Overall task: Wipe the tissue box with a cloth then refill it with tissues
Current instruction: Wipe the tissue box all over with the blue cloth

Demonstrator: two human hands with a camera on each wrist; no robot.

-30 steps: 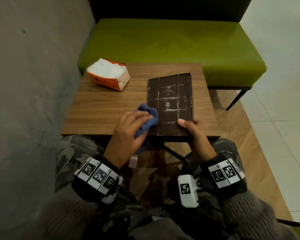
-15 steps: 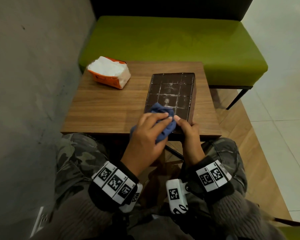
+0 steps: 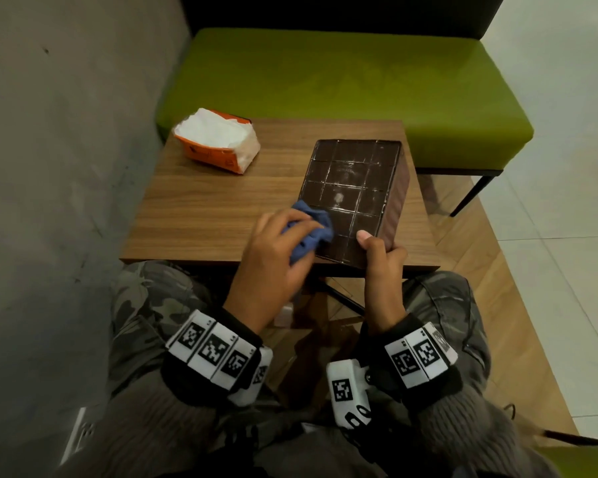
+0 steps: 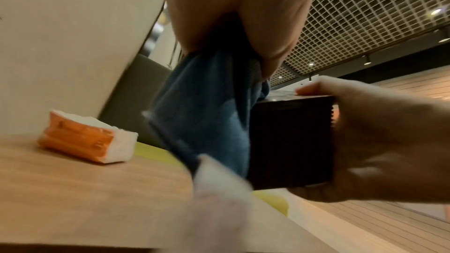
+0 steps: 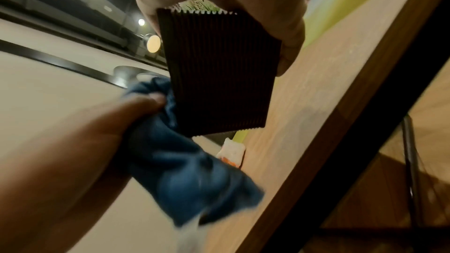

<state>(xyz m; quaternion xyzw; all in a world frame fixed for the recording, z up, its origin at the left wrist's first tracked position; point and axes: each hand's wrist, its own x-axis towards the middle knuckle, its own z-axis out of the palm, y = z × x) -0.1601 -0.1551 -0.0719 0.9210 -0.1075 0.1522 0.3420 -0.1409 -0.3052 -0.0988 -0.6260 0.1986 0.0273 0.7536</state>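
Observation:
A dark brown tissue box with a grid-scored face lies on the wooden table, tilted up at its near end. My right hand grips that near right corner, thumb on top; the right wrist view shows the box's ribbed end. My left hand holds a bunched blue cloth against the box's near left edge. The cloth hangs beside the box in the left wrist view. An orange pack of white tissues lies at the table's far left.
A green bench stands behind the table. A grey wall runs along the left. Tiled floor lies to the right. My knees in camouflage trousers sit under the table's near edge.
My left hand has slid the cloth back from the middle of the box's near end to its left edge. The box's near end has tilted up a little more in my right hand.

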